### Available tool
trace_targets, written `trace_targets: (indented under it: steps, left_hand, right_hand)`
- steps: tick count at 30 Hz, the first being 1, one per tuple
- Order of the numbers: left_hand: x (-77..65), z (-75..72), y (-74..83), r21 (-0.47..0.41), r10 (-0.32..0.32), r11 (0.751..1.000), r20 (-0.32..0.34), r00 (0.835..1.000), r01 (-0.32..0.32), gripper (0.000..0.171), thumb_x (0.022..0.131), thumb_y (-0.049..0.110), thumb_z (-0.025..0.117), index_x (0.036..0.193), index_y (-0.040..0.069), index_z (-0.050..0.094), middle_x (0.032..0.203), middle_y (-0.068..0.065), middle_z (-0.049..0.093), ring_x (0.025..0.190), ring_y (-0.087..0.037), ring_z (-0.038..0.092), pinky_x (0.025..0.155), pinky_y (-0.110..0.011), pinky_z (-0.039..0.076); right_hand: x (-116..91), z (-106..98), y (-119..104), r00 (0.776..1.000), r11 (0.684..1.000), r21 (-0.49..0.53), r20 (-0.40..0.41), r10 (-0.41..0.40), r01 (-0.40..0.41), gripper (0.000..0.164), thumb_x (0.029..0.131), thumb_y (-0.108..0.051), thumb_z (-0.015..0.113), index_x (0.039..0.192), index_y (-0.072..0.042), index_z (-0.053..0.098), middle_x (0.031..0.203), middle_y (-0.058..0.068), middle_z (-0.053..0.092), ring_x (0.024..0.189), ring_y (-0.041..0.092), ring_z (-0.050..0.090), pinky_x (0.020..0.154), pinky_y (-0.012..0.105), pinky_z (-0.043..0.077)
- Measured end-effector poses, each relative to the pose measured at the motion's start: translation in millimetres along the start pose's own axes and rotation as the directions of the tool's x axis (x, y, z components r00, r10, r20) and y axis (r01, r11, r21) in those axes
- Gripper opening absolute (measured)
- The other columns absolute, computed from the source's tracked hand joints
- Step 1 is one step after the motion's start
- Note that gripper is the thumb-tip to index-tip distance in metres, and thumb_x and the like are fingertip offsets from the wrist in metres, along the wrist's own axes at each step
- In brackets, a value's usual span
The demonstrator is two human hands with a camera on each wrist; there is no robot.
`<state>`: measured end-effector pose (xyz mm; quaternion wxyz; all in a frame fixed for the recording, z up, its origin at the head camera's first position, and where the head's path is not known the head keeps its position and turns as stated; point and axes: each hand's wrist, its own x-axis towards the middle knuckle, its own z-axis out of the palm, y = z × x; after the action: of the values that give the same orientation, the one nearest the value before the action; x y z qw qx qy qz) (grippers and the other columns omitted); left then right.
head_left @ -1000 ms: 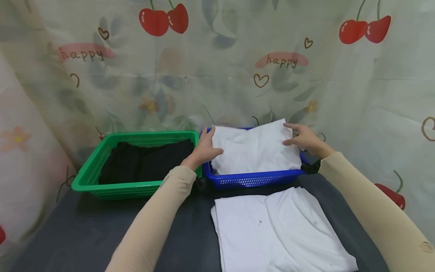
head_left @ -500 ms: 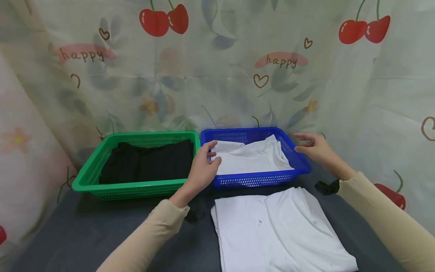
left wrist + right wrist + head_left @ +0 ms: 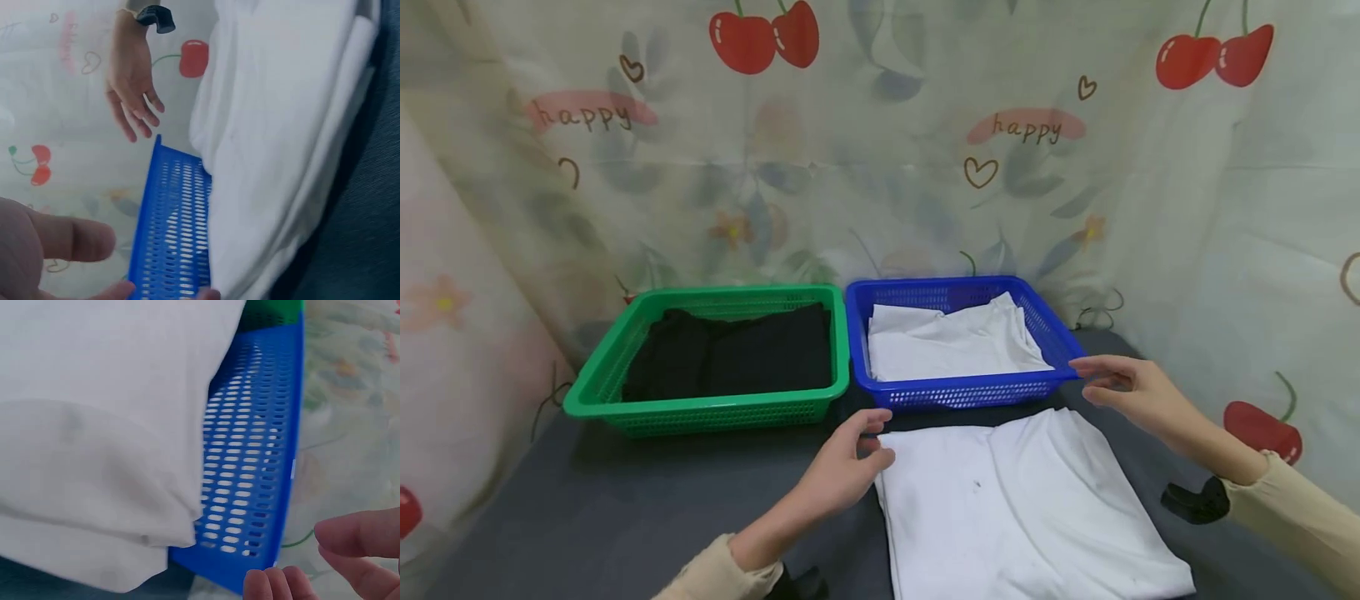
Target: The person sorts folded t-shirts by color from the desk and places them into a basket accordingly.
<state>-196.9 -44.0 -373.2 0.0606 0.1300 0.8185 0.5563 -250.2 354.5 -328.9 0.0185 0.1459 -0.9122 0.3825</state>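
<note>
My left hand (image 3: 846, 467) hovers by the left far corner of a folded white cloth (image 3: 1022, 508) on the table, fingers loosely bent with nothing in them. On the other side, my right hand (image 3: 1138, 396) hangs near the right front corner of the blue basket (image 3: 955, 392), relaxed and holding nothing; contact with the rim cannot be told. Inside that basket lies another folded white cloth (image 3: 955, 342). In the left wrist view the thumb (image 3: 87, 240) stands apart from the near cloth (image 3: 269, 137). The right wrist view has fingertips (image 3: 275, 584) beside the blue basket wall (image 3: 244, 462).
A green basket (image 3: 715, 408) holding folded black cloth (image 3: 730, 354) stands left of the blue one. Both rest on a dark grey tabletop (image 3: 647, 500) against a cherry-print curtain (image 3: 880, 208). A black band (image 3: 1198, 500) sits at the right wrist.
Both hands have let go of the white cloth, which now lies in the blue basket. They have drawn back toward the front, the right one also moving outward.
</note>
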Motion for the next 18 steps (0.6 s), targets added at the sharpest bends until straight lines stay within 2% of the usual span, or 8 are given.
trace_targets:
  steps: [3,5,6,8,11,13,16,18]
  left_hand:
    - [-2.2,4.2,-7.7,0.049,-0.097,0.994,-0.006,0.995,0.097,0.053,0.094,0.016,0.064,0.143,0.006,0.047,0.142,-0.024,0.042,0.123,-0.041,0.046,0.093,-0.056,0.044]
    - [-1.6,7.8,-13.3,0.06,-0.133,0.989,-0.004,0.991,0.133,0.057,0.093,0.015,0.065,0.145,0.004,0.044,0.144,-0.026,0.039,0.127,-0.043,0.042,0.098,-0.06,0.038]
    - [-1.2,9.8,-15.7,0.06,-0.15,0.987,-0.001,0.989,0.15,0.058,0.092,0.016,0.066,0.145,0.004,0.044,0.145,-0.025,0.039,0.129,-0.043,0.04,0.1,-0.061,0.036]
    - [0.3,14.1,-20.1,0.05,-0.168,0.985,0.009,0.986,0.168,0.056,0.092,0.016,0.067,0.143,0.005,0.048,0.145,-0.023,0.042,0.132,-0.041,0.038,0.104,-0.062,0.031]
    - [1.7,20.3,-24.0,0.008,-0.186,0.983,0.036,0.982,0.185,0.047,0.091,0.017,0.067,0.136,0.006,0.058,0.142,-0.017,0.048,0.131,-0.038,0.04,0.104,-0.06,0.031]
    - [1.8,23.9,-25.5,-0.023,-0.197,0.98,0.036,0.98,0.198,0.041,0.091,0.017,0.068,0.131,0.008,0.063,0.14,-0.016,0.051,0.129,-0.037,0.042,0.104,-0.059,0.033]
    - [0.8,27.6,-27.0,-0.078,-0.216,0.973,0.014,0.976,0.216,0.037,0.091,0.018,0.069,0.127,0.01,0.066,0.138,-0.015,0.05,0.127,-0.035,0.042,0.103,-0.059,0.034]
    - [0.0,29.2,-28.2,-0.109,-0.209,0.972,-0.01,0.978,0.207,0.037,0.09,0.018,0.069,0.126,0.01,0.067,0.137,-0.014,0.049,0.124,-0.034,0.043,0.102,-0.058,0.035]
  right_hand:
    - [-6.3,0.3,7.8,0.999,0.999,0.02,0.034,-0.037,0.037,0.041,0.097,-0.018,0.066,0.135,-0.003,0.059,0.125,0.016,0.062,0.099,0.012,0.065,0.079,0.025,0.052]
    - [-7.5,0.7,13.4,0.991,0.994,0.05,0.093,-0.101,0.096,0.039,0.095,-0.014,0.067,0.133,-0.003,0.061,0.124,0.011,0.063,0.099,0.015,0.065,0.078,0.026,0.053]
    - [-7.7,1.0,16.0,0.981,0.988,0.069,0.132,-0.144,0.136,0.039,0.095,-0.012,0.067,0.132,-0.004,0.062,0.124,0.008,0.063,0.099,0.016,0.065,0.077,0.028,0.054]
    - [-7.4,2.9,21.3,0.947,0.97,0.116,0.215,-0.237,0.216,0.039,0.093,-0.006,0.068,0.131,-0.002,0.062,0.124,0.005,0.064,0.1,0.019,0.064,0.073,0.031,0.056]
    - [-7.7,10.0,26.8,0.899,0.949,0.155,0.307,-0.312,0.276,0.042,0.092,-0.003,0.068,0.133,0.0,0.06,0.124,0.008,0.064,0.102,0.022,0.063,0.07,0.034,0.057]
    - [-9.7,17.5,28.9,0.901,0.953,0.157,0.316,-0.298,0.26,0.045,0.091,-0.004,0.069,0.135,0.001,0.057,0.124,0.015,0.063,0.103,0.025,0.062,0.072,0.034,0.057]
    - [-15.2,29.1,30.3,0.933,0.977,0.084,0.29,-0.213,0.197,0.055,0.089,-0.012,0.074,0.139,0.001,0.053,0.127,0.022,0.058,0.105,0.032,0.059,0.077,0.034,0.056]
    - [-18.9,35.4,31.4,0.955,0.987,0.004,0.253,-0.155,0.159,0.062,0.087,-0.019,0.077,0.141,-0.002,0.053,0.131,0.024,0.053,0.11,0.037,0.055,0.08,0.038,0.055]
